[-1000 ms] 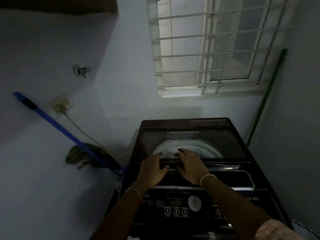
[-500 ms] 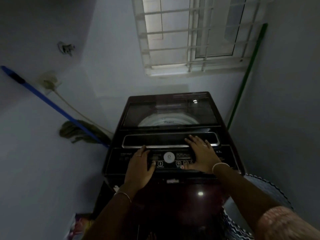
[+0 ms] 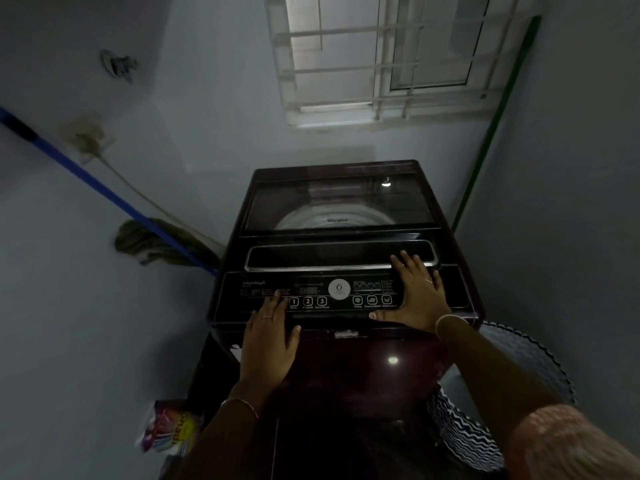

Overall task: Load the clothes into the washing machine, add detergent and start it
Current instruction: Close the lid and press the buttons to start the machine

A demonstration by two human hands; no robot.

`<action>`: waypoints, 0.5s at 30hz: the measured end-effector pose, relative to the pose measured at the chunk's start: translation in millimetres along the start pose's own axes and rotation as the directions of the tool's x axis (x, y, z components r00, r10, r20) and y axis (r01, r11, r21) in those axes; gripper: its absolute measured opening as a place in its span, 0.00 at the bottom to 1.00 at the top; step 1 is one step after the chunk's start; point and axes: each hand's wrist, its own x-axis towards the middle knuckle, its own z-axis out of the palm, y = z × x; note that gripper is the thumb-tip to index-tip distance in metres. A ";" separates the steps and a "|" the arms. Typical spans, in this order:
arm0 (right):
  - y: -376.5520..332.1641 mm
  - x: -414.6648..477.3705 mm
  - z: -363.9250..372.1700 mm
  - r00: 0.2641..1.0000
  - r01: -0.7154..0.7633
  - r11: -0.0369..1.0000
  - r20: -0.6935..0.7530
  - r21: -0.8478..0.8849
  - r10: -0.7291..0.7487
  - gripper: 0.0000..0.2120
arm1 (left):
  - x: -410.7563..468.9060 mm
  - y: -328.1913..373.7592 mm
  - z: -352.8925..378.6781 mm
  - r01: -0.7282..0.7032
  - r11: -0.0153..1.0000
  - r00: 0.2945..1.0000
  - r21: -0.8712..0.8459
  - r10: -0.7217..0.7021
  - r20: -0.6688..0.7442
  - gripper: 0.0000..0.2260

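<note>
A dark maroon top-loading washing machine (image 3: 346,375) stands in front of me, its glass lid (image 3: 341,202) closed, the pale drum showing through. The control panel (image 3: 332,294) runs along the front with numbered buttons and a round dial. My left hand (image 3: 270,337) lies flat at the panel's front left, fingertips beside button 1. My right hand (image 3: 417,292) rests flat on the panel's right end, fingers straight, reaching the lid handle (image 3: 339,258). No clothes show outside the drum. A colourful packet (image 3: 169,431), possibly detergent, sits low at the left.
A blue-handled mop (image 3: 145,223) leans on the left wall below a wall socket (image 3: 86,136) with a cable. A green pole (image 3: 491,126) leans in the right corner under a barred window (image 3: 381,57). A zigzag-patterned laundry basket (image 3: 485,410) stands right of the machine.
The lid has come down shut. Both hands have moved from the lid's front edge to the control panel; since half a second ago the left hand slid back toward the front edge.
</note>
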 end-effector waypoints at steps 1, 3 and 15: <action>-0.4 -0.8 0.5 0.999 -0.043 0.999 0.000 -0.002 0.043 0.65 | -1.6 -0.7 -1.1 -0.010 1.000 1.000 0.008 0.010 0.009 0.25; -2.3 -2.9 1.6 0.992 -0.128 0.992 0.013 -0.012 0.128 0.68 | -4.7 -2.8 -1.7 -0.039 0.998 0.999 0.058 0.037 0.029 0.25; -10.9 -3.2 -2.2 0.952 -0.275 0.961 0.137 -0.016 0.274 0.69 | -6.4 2.0 -5.1 -0.069 0.977 0.991 0.200 0.044 0.126 0.32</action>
